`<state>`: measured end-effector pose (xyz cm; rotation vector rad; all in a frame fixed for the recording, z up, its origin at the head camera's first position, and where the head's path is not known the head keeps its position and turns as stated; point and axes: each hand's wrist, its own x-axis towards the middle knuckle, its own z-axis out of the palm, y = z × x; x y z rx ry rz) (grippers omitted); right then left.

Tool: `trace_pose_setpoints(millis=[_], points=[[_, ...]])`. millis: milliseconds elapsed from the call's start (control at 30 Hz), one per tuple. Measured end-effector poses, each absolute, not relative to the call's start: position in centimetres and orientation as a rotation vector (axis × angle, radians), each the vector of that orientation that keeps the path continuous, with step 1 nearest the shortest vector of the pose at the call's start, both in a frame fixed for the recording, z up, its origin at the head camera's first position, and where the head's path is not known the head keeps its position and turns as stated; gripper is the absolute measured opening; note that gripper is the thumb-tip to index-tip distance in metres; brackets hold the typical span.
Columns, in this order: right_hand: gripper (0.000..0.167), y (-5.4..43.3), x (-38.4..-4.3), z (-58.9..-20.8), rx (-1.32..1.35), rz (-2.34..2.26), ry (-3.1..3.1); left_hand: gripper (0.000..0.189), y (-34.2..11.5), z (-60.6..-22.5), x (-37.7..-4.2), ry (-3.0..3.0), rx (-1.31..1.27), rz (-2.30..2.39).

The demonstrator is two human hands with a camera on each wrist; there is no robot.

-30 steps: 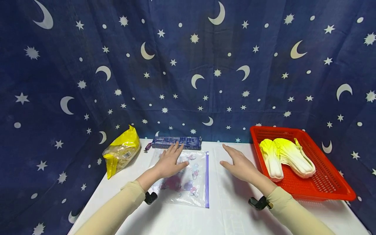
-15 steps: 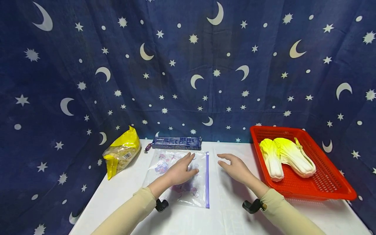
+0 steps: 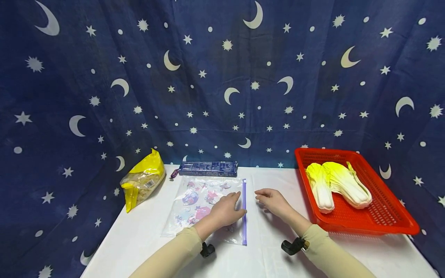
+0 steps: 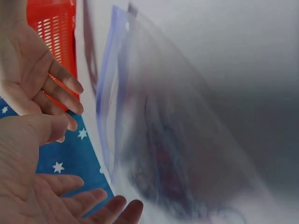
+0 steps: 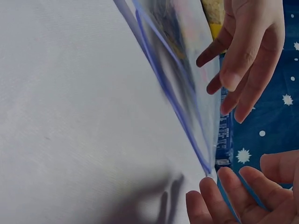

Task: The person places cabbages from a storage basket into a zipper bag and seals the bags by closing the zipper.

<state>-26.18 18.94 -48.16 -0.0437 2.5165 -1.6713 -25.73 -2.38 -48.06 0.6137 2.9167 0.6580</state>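
A clear zip bag (image 3: 187, 204) printed with pastel cartoon figures lies flat on the white table, its purple zip edge (image 3: 245, 227) facing right. Over the bag's right part hovers my left hand (image 3: 226, 210), fingers relaxed, thumb overlapping the zip edge in the head view. My right hand (image 3: 274, 202) is above the table just right of the zip, fingers loosely bent, holding nothing. Both wrist views show relaxed fingers and bare palms. In the right wrist view the purple zip (image 5: 170, 100) shows a gap between its two edges.
Behind the bag lies a long dark-blue box (image 3: 208, 168) with a small wrapped sweet (image 3: 174, 173) at its left end. A yellow and clear food packet (image 3: 144, 179) stands at left. Cabbages (image 3: 344, 185) sit in a red basket (image 3: 393, 220) at right.
My left hand has moved right and toward me across the bag, up to its zip edge. My right hand has come slightly lower and left, its fingers bending more.
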Motion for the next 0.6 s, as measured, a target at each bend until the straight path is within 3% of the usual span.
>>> trace_pose_setpoints(millis=[300, 600], points=[[0.032, 19.1, -26.5, -49.5, 0.068, -1.704, 2.476, 0.090, -1.0, -49.2, -25.6, 3.026, 0.531, 0.504], [0.031, 18.8, -26.1, -49.7, 0.097, -1.691, 2.485, 0.091, -0.9, -49.8, -25.8, 3.044, 0.517, 0.494]])
